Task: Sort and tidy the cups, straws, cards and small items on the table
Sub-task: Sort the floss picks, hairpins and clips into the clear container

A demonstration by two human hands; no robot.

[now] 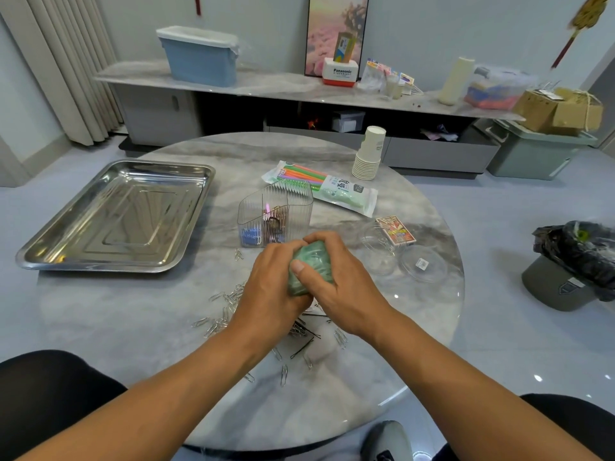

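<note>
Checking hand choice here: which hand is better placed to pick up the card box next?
Probably the right hand. The card box lies on its side of the table, beyond it. Both hands grip the green bundle, and the left hand would cross over.

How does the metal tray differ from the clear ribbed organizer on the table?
The metal tray is shiny steel, wide and shallow; the clear ribbed organizer is see-through plastic, narrow and tall. The metal tray lies at the table's left side, while the clear ribbed organizer stands near the middle, just beyond the hands. The tray holds nothing visible; the organizer holds small clips and pins. Both sit upright with their open tops up.
</note>
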